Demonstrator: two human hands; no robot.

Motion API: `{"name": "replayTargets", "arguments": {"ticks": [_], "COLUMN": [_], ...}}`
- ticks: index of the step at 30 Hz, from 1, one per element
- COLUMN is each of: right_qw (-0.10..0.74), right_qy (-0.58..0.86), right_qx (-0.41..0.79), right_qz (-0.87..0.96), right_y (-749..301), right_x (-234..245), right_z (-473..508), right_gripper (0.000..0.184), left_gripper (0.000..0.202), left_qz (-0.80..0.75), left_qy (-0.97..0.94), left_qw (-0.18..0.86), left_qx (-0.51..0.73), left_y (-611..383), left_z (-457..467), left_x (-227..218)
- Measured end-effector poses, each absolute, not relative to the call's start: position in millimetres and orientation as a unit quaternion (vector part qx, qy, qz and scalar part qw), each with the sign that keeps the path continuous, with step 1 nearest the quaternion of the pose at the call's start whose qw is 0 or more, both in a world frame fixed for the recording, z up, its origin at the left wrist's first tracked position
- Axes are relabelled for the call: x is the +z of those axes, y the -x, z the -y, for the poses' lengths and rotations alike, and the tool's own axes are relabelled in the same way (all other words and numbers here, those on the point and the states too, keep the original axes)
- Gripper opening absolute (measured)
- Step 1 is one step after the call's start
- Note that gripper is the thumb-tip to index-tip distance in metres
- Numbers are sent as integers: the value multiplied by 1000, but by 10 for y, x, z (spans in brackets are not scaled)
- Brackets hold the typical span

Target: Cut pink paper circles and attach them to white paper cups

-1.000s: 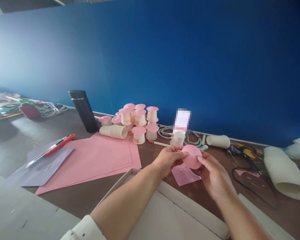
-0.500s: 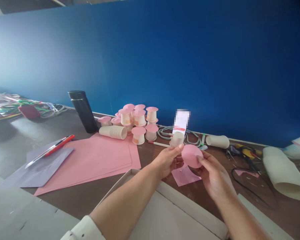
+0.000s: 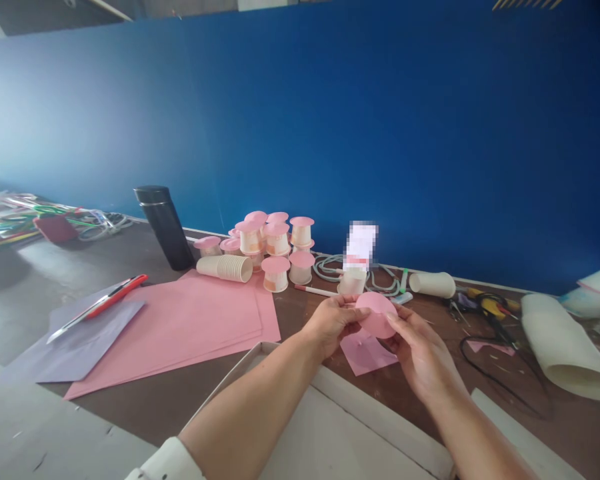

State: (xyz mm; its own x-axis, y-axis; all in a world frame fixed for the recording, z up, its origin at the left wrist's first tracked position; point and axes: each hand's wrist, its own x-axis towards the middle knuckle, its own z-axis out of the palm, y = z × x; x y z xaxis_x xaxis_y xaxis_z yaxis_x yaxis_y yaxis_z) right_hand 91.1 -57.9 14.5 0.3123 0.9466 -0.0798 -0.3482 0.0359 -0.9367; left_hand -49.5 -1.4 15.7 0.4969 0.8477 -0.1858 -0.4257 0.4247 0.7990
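Both of my hands hold a round pink paper disc (image 3: 377, 313) above the brown table. My left hand (image 3: 334, 321) pinches its left edge with thumb and fingers. My right hand (image 3: 420, 353) grips the disc's right side, thumb on top. A small pink paper scrap (image 3: 365, 352) lies on the table just under the disc. Whether a cup sits behind the disc is hidden by my fingers.
A cluster of paper cups with pink disc lids (image 3: 275, 243) and a lying stack of cups (image 3: 226, 267) stand behind pink paper sheets (image 3: 190, 320). A black flask (image 3: 164, 227), red-handled cutter (image 3: 100, 307), cables (image 3: 490, 347), rolled paper (image 3: 565, 347) and white box (image 3: 330, 427) surround.
The pink disc and both hands shifted slightly left and down in view; my left fingers closed back onto the disc's edge after briefly loosening.
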Motion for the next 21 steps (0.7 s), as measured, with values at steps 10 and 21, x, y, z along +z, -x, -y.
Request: {"name": "replayTargets", "arguments": {"ticks": [10, 21], "right_qw": [654, 637], "right_qy": [488, 492], "right_qx": [490, 502], "right_qz": [305, 315], "right_y": [-924, -903], "right_x": [105, 111], "right_z": [563, 582], "right_gripper": [44, 44], "left_gripper": [43, 47], "left_qz": [-304, -296], "left_qy": [-329, -313], "left_qw": [795, 810], "left_qx": [410, 397], "left_y": [484, 416], "left_z": [16, 59], "left_x": [140, 99]}}
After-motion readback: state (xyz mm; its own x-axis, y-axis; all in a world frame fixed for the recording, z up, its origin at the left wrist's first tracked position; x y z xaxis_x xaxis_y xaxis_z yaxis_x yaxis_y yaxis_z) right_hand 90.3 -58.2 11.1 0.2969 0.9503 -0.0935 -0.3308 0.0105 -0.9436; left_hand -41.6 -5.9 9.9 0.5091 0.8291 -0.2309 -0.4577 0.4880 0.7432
